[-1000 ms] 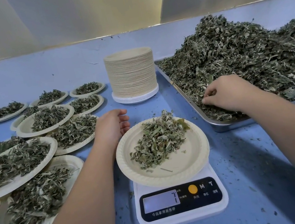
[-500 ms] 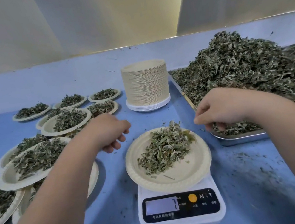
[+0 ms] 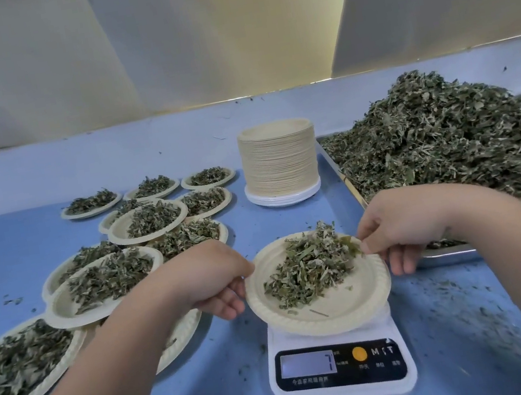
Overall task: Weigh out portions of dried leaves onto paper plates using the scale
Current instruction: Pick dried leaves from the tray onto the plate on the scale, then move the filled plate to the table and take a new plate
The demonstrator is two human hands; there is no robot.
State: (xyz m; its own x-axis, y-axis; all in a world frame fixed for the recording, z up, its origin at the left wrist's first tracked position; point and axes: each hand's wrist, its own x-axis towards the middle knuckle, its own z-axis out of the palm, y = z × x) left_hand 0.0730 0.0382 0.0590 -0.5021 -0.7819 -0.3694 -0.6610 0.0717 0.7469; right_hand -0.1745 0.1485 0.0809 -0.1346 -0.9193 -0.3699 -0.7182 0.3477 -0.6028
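Observation:
A beige paper plate (image 3: 338, 312) with a small heap of dried leaves (image 3: 310, 268) sits on the white scale (image 3: 345, 388), whose display shows a 7. My left hand (image 3: 208, 283) pinches the plate's left rim, thumb on top and fingers below. My right hand (image 3: 401, 231) pinches the right rim the same way. The plate looks tilted slightly; whether it is lifted off the scale I cannot tell. A big pile of dried leaves (image 3: 452, 146) fills a metal tray (image 3: 443, 252) at the right.
Several filled paper plates (image 3: 107, 283) overlap on the blue table (image 3: 11, 255) to the left. A tall stack of unused plates (image 3: 279, 159) stands behind the scale. Leaf crumbs lie scattered at the front right. A white wall closes the back.
My right hand left the leaf tray and my left hand came in from the left; both now pinch the plate's rim. The view has tilted upward.

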